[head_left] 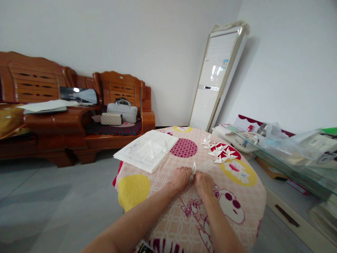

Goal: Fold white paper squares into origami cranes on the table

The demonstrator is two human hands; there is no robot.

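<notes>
Between my two hands, over the middle of the round table, a small piece of folded white paper (194,168) stands on end. My left hand (181,177) pinches it from the left, fingers curled. From the other side my right hand (204,182) closes on its lower right part. Most of the paper is hidden behind the fingers. Several white folded paper cranes (221,151) sit in a group beyond my right hand. To the left lies a stack of printed sheets (147,151), with a folded white paper piece (152,149) on top.
A patterned pink cloth (168,214) covers the round table. To the right, a glass-topped stand (279,158) holds plastic bags and papers. A tall white air conditioner (216,77) stands behind. On the left are wooden seats (123,137) with a grey handbag (123,111).
</notes>
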